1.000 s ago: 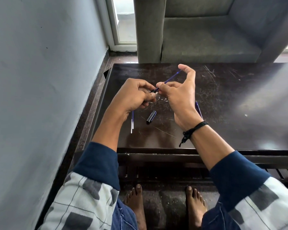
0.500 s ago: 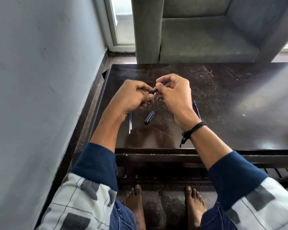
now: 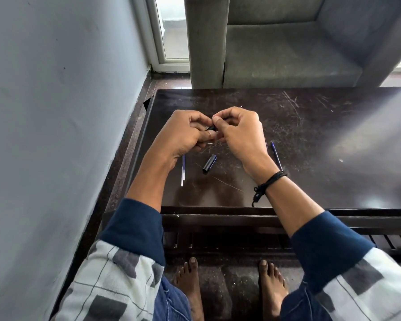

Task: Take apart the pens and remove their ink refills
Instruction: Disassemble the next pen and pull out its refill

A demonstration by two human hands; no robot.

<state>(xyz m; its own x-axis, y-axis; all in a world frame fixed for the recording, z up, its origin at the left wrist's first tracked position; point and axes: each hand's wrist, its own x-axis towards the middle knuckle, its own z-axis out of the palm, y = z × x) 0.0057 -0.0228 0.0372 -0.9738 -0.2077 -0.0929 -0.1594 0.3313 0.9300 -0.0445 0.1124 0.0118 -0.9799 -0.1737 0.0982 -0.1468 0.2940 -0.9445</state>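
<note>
The pen [image 3: 210, 128] is mostly hidden — left hand [image 3: 183, 133] and right hand [image 3: 239, 133] both curl round it, pinching, above the table [image 3: 310, 135]. Below lie a cap [image 3: 209, 163], a refill [image 3: 183, 170], another pen [image 3: 276, 156].

Worktop [image 3: 322, 140]: right half open to passage. Left edge: wall [image 3: 56, 112] close alongside. Far edge: grey armchair [image 3: 276, 56] standing just behind. Near-left surface: loose refills [image 3: 183, 164], pen cap [image 3: 209, 163]; blue pen [image 3: 276, 156] toward the middle.

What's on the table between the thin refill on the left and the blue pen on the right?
A short black pen cap, shown in the head view.
</note>
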